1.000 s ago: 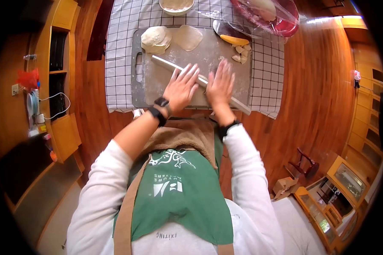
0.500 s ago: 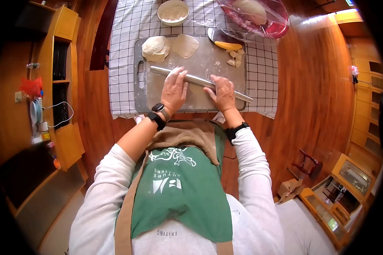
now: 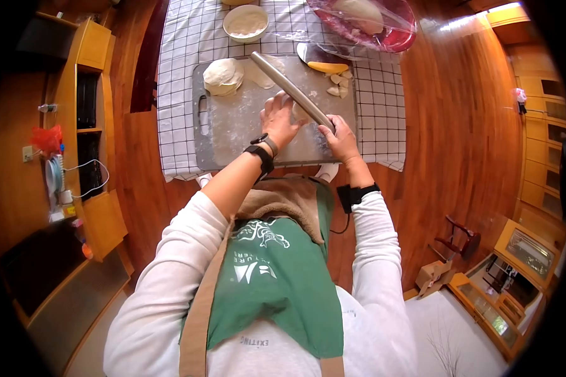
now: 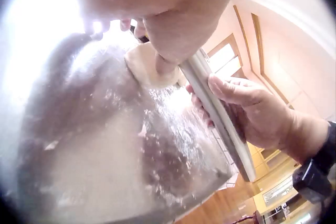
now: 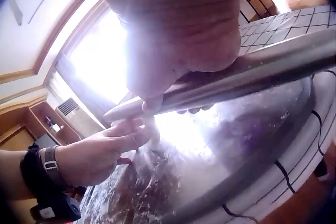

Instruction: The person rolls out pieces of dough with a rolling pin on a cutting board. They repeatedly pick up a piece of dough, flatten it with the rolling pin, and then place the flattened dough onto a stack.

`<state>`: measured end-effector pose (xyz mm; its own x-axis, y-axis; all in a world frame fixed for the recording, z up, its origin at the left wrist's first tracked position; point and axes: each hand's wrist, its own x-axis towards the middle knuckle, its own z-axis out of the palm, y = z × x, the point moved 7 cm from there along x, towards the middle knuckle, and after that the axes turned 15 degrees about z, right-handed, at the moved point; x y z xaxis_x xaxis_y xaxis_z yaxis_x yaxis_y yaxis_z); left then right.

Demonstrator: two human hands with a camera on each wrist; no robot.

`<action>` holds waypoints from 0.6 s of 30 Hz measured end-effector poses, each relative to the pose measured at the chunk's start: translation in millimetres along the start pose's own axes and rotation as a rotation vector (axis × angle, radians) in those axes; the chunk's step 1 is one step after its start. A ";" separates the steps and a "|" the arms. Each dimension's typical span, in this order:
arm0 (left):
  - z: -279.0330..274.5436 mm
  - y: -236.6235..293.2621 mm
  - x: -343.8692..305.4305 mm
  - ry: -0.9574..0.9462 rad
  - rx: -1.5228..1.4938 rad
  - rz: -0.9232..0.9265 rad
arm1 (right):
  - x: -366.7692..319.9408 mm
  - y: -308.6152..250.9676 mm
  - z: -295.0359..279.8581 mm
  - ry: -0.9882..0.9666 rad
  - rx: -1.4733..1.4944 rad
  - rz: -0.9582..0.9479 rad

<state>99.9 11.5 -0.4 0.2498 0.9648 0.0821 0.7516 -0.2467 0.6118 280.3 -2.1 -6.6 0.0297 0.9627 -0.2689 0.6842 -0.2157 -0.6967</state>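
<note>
My right hand (image 3: pixel 343 139) grips a metal rolling pin (image 3: pixel 295 93) near its near end. The pin slants over the cutting board (image 3: pixel 233 135), its far end pointing up and left. Beside it, my left hand (image 3: pixel 279 120) pinches the edge of a small pale dough round (image 4: pixel 149 66), the thumb on top in the left wrist view. In the head view that dough round is partly hidden by the pin and fingers. Flour dusts the board. A stack of dough wrappers (image 3: pixel 223 76) lies at the board's far left, and another flat wrapper (image 3: pixel 258 75) sits beside it, partly covered by the pin.
A knife with a yellow handle (image 3: pixel 327 67) and several small dough pieces (image 3: pixel 339 83) lie at the board's far right. Behind the board stand a bowl (image 3: pixel 246 24) of flour and a red basin (image 3: pixel 404 39) with dough under plastic wrap. A checked cloth (image 3: pixel 383 107) covers the table.
Both hands were rolling the pin with flat palms across the board. Now the right hand alone holds the pin, swung steeper, while the left has left it and pinches the dough round.
</note>
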 end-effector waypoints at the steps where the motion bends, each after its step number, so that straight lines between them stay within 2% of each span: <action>1: 5.9 0.3 6.6 0.049 0.045 0.042 | 4.7 7.7 0.5 0.000 -0.003 0.001; 2: 9.6 -3.5 12.1 0.049 0.041 0.041 | 10.9 20.8 4.8 -0.056 0.108 0.044; 4: 17.6 -1.0 22.8 0.020 0.071 0.222 | 10.5 26.2 4.6 -0.116 0.218 0.091; 5: 15.6 -0.4 23.7 0.162 0.050 0.340 | 8.4 25.5 -0.8 -0.117 0.299 0.150; 6: 11.4 1.0 23.3 0.160 0.053 0.337 | 8.0 25.5 -3.5 -0.118 0.381 0.208; 7: 13.9 -4.8 23.8 0.043 -0.030 0.254 | 10.9 33.5 -1.4 -0.082 0.437 0.194; 8: 16.3 -9.9 21.8 -0.073 -0.111 0.170 | 11.1 35.9 0.1 -0.086 0.444 0.190; 9: 3.8 -6.4 17.9 -0.070 -0.099 0.169 | 11.4 37.2 -0.8 -0.049 0.379 0.181; 11: -38.4 -15.9 -0.8 0.200 -0.382 0.010 | 10.2 34.3 1.5 -0.039 0.261 0.195; 12: -49.6 -25.3 -6.6 0.203 -0.363 0.008 | 7.5 28.1 5.1 -0.047 0.275 0.186; 14: -98.0 -21.8 -27.0 0.477 -0.010 0.398 | -0.6 14.4 2.7 0.117 0.090 0.110; 15: -95.9 -34.7 -37.1 0.353 0.068 0.452 | -1.5 14.8 8.0 0.096 0.034 0.141; 16: -97.6 -43.9 -46.6 0.354 0.078 0.447 | -2.9 14.3 12.6 0.089 0.039 0.134; 18: -73.6 -53.7 -61.7 0.012 0.189 0.523 | -3.8 11.5 18.4 0.148 -0.099 0.093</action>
<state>-0.7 -28.1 19.6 0.6129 0.7099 0.3470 0.6258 -0.7042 0.3354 274.7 -11.2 -25.8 0.1976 0.9545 -0.2235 0.7418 -0.2946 -0.6024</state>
